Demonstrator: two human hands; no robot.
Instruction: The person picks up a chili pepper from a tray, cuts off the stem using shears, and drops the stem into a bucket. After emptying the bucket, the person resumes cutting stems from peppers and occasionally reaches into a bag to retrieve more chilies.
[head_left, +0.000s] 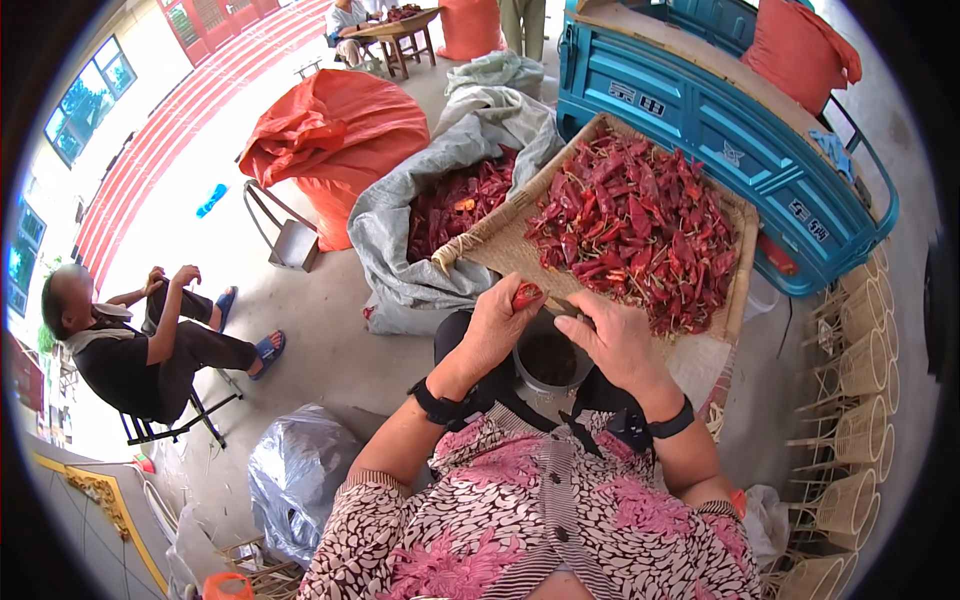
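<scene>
My left hand (496, 319) is closed around a dried red chili pepper (528, 295), whose cut or broken end faces my other hand. My right hand (611, 334) grips a small knife or similar blade (564, 304), its tip close to the pepper. Below both hands, a metal bowl (534, 382) with dark bits inside sits between my knees. Beyond them, a woven tray (502, 247) bears a large heap of dried red chili peppers (637, 225). At its left stands an open grey woven sack (382, 217) with more dried peppers (465, 199) in it.
An orange-red sack (330, 150) and a metal-handled scoop or dustpan (294, 244) lie further left. A seated person (142, 345) is at the left. A blue cargo tricycle bed (675, 97) borders the tray. Stacked wicker chairs or baskets (859, 382) line the right; a clear plastic bag (296, 476) is at lower left.
</scene>
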